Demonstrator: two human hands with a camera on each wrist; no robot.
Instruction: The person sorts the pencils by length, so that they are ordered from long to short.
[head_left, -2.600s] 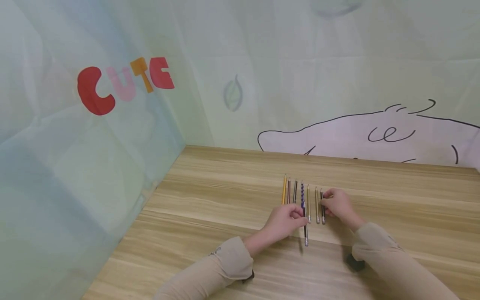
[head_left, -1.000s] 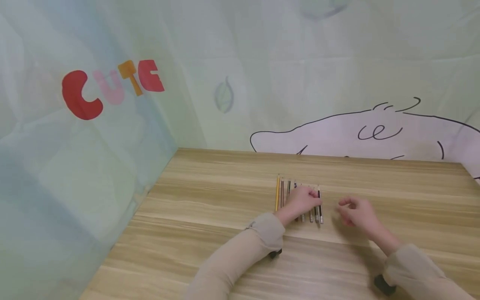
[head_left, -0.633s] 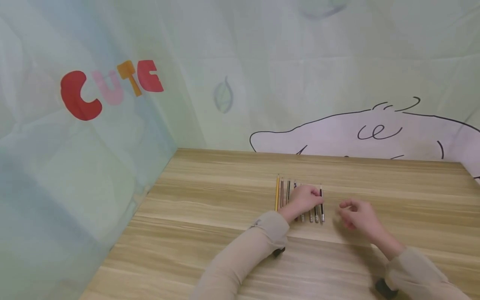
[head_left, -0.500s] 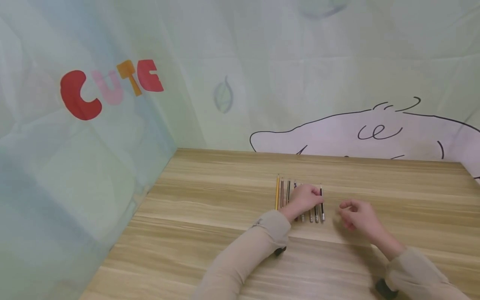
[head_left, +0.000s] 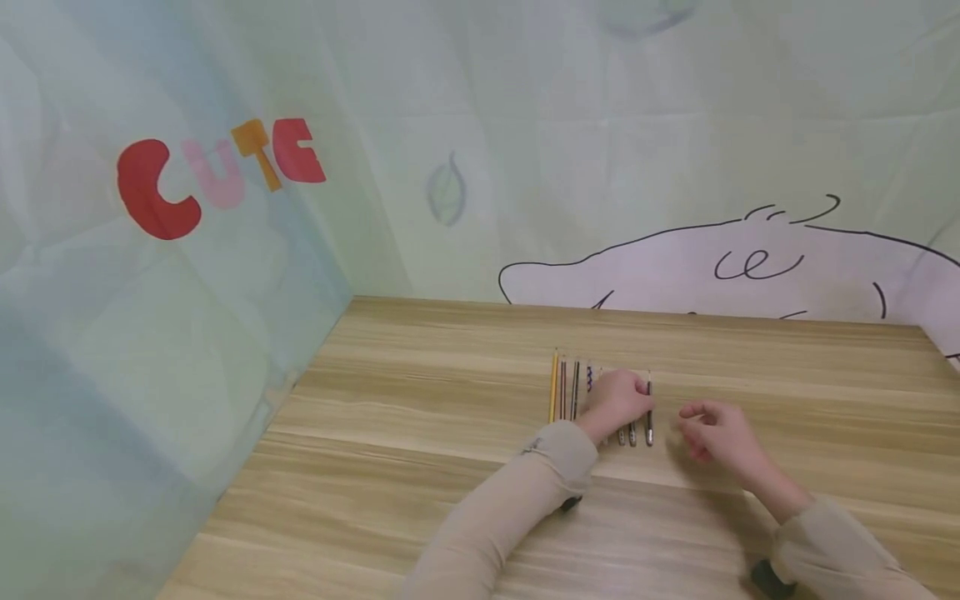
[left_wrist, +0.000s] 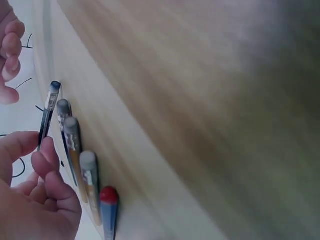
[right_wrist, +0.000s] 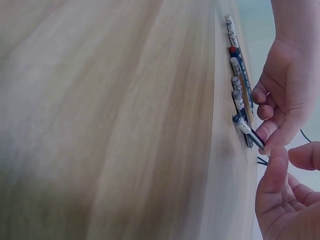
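Note:
At the right end of a row of pencils, my left hand (head_left: 618, 398) pinches a black pencil (head_left: 649, 425) between thumb and fingers. In the left wrist view that pencil (left_wrist: 48, 115) shows a dark eraser in a silver ferrule and tilts above its neighbours. Left of the hand lie a yellow pencil (head_left: 553, 387), a dark red pencil (head_left: 563, 390), a dark striped pencil (head_left: 575, 390) and a blue patterned pencil (head_left: 589, 377). The hand hides the middle of the row. My right hand (head_left: 718, 435) hovers to the right, fingers loosely bent, holding nothing.
The pencils lie side by side on a wood-grain table (head_left: 420, 392). A printed cloth backdrop (head_left: 450, 92) with coloured letters rises behind and on the left. Dark bands (head_left: 771, 579) show at the sleeve cuffs.
My left hand has carried the black pencil from in front of the row to its right end, lately shifting it slightly right. My right hand has let go of another dark pencil and drawn right.

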